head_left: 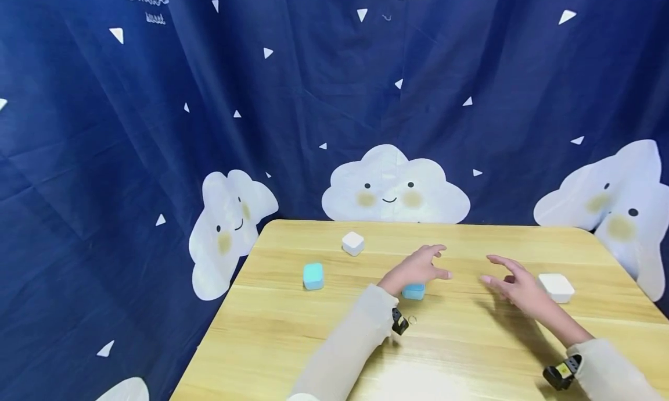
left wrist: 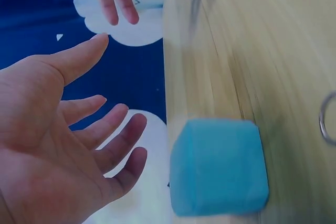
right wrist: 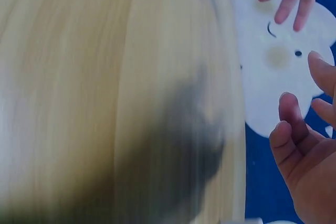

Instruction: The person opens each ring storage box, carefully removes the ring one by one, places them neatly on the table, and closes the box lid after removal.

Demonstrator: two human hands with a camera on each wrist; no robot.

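Above the middle of the table, my left hand [head_left: 417, 267] is held in the air with fingers spread and gently bent, nothing in its grasp. Partly covered by it in the head view, a light blue rounded block [head_left: 414, 292] sits on the wood; the left wrist view shows the same blue block [left wrist: 226, 166] beside the palm, apart from it. My right hand [head_left: 520, 286] hovers across from the left, fingers loosely bent and holding nothing. Just behind its knuckles in the head view is a white rounded block [head_left: 558, 288].
Farther left on the wooden table [head_left: 272, 331] stand a second light blue block [head_left: 313, 276] and a smaller white block [head_left: 353, 243]. A thin metal ring [head_left: 413, 319] lies near the left wrist. Behind the table's far edge hangs a dark blue curtain [head_left: 334, 99] with clouds.
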